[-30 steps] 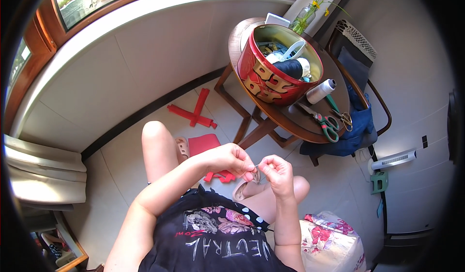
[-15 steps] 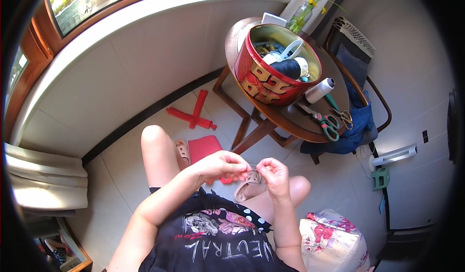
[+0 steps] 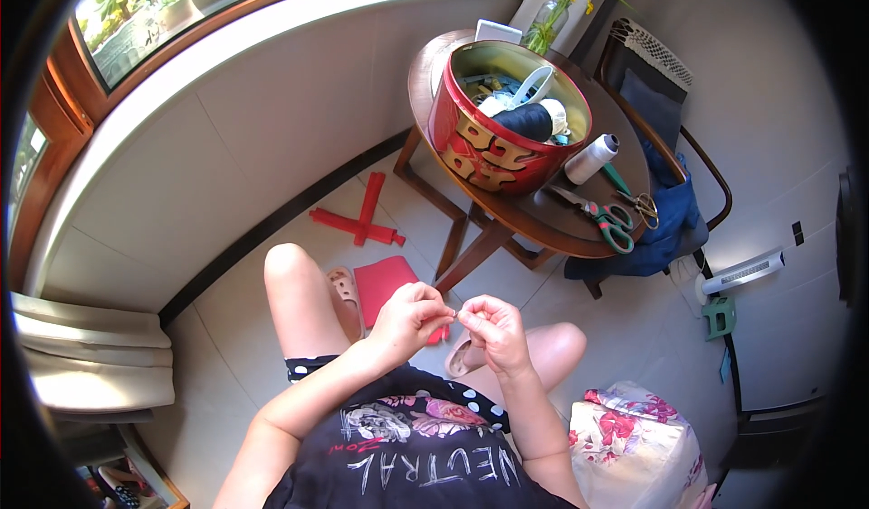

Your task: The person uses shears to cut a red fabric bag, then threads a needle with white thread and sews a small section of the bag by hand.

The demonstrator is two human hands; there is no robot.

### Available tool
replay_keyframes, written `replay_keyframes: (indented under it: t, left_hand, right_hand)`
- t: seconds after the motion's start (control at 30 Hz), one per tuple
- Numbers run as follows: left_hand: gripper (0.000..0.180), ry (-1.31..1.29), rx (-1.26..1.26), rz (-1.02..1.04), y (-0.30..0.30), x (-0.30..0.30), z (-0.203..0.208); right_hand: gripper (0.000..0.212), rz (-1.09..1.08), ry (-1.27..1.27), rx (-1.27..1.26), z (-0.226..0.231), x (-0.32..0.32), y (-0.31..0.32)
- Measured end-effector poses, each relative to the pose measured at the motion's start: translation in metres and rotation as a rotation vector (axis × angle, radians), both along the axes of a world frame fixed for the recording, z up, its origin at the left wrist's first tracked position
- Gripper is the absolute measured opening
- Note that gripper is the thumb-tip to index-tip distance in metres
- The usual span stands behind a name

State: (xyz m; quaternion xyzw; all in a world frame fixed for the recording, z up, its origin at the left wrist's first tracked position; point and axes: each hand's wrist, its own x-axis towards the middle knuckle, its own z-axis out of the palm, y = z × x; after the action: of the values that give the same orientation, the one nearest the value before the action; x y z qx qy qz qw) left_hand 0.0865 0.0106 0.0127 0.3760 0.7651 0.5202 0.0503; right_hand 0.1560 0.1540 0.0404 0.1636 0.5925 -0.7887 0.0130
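Held close together over my lap, my left hand (image 3: 412, 319) and my right hand (image 3: 496, 332) both have thumb and fingers pinched, with the tips almost meeting. Whatever lies in the pinches is too small to name. Beyond the hands a red flat piece (image 3: 385, 278) lies on the floor between my feet. To the far right, on a round dark wooden table (image 3: 554, 228), are green-and-red scissors (image 3: 611, 224), a cone of pale thread (image 3: 593, 158), and small scissors with gold handles (image 3: 645, 208). A large red tin (image 3: 493, 160) there holds a dark spool (image 3: 525, 122) among other sewing bits.
Red crossed strips (image 3: 364, 219) lie on the tiled floor near the wall. A chair draped with blue cloth (image 3: 665, 224) stands behind the table. Close on my right sits a floral fabric-covered thing (image 3: 629, 436); a cream curtain (image 3: 95, 350) hangs at the left.
My hands have drawn closer together and shifted slightly left. A fine line that showed between the fingertips is hard to see now. The view has moved a little.
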Motion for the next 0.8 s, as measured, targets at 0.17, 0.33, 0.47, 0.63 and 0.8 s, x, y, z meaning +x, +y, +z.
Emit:
replay_keyframes:
  t: [0.17,0.33,0.47,0.63,0.8]
  left_hand:
    - [0.013,0.024,0.07,0.048,-0.0038,-0.0019,0.0072]
    - [0.016,0.031,0.096,0.042,-0.0055,-0.003,0.0111]
    - [0.02,0.022,0.159,0.066,-0.0044,-0.0019,0.0128]
    - [0.024,0.108,0.229,0.055,-0.0009,-0.0034,0.0125]
    - [0.025,0.255,0.251,0.018,-0.0054,-0.0052,0.0122]
  right_hand:
    - [0.004,-0.012,0.002,-0.092,0.0017,0.0,-0.0018]
    - [0.004,-0.01,0.001,-0.081,0.0017,-0.0003,-0.0013]
    - [0.002,-0.038,-0.009,-0.043,0.0023,-0.0024,-0.0038]
    - [0.004,-0.054,-0.034,-0.053,-0.002,-0.0056,-0.0032]
    - [0.004,-0.051,-0.026,-0.048,-0.0073,-0.0068,-0.0073]
